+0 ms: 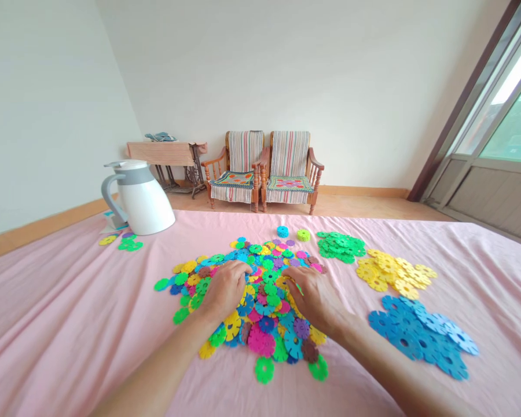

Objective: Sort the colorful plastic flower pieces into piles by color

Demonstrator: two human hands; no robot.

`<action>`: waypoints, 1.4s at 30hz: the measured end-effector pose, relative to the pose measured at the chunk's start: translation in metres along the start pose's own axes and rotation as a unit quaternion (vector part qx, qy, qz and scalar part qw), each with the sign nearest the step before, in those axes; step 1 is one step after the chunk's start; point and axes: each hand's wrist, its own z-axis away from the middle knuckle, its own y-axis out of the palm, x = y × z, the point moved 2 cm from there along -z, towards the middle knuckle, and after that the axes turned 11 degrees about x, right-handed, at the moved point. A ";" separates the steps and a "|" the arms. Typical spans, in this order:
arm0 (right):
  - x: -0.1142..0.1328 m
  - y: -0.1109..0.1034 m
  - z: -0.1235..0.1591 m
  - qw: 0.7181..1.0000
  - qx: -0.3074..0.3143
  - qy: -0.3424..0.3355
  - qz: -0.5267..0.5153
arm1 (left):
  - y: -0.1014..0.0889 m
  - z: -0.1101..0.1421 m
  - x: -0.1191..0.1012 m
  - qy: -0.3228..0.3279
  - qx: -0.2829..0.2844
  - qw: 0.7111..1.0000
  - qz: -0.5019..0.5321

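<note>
Over the colored disc pile (264,341), you are spreading your left hand (226,288) open. Your right hand (315,295) is curling down; any hold cannot be told.

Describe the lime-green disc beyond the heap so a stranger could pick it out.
On the pink sheet, find the big mixed-colour heap of plastic discs. Just beyond it lies the lime-green disc, alone, between a blue disc and a darker green pile.

White jug (141,200), two striped wooden armchairs (245,152), treadle sewing table (160,153), pink bedsheet (69,307)
</note>
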 end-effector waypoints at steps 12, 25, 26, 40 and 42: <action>-0.088 -0.040 0.020 0.973 -0.137 0.153 -0.108 | -0.001 0.000 0.001 -0.003 0.005 1.000 0.008; -0.185 -0.060 0.070 0.921 -0.233 0.311 0.005 | -0.001 -0.001 0.000 -0.006 0.004 1.000 0.004; -0.171 -0.055 0.063 0.934 -0.221 0.280 -0.003 | -0.001 -0.001 0.000 -0.006 0.003 1.000 0.004; 0.044 0.005 0.018 0.988 0.076 -0.135 -0.025 | 0.000 -0.001 0.000 -0.005 0.004 1.000 -0.007; 0.044 0.010 0.013 0.989 0.067 -0.130 0.002 | 0.001 -0.001 0.000 -0.004 0.003 1.000 -0.007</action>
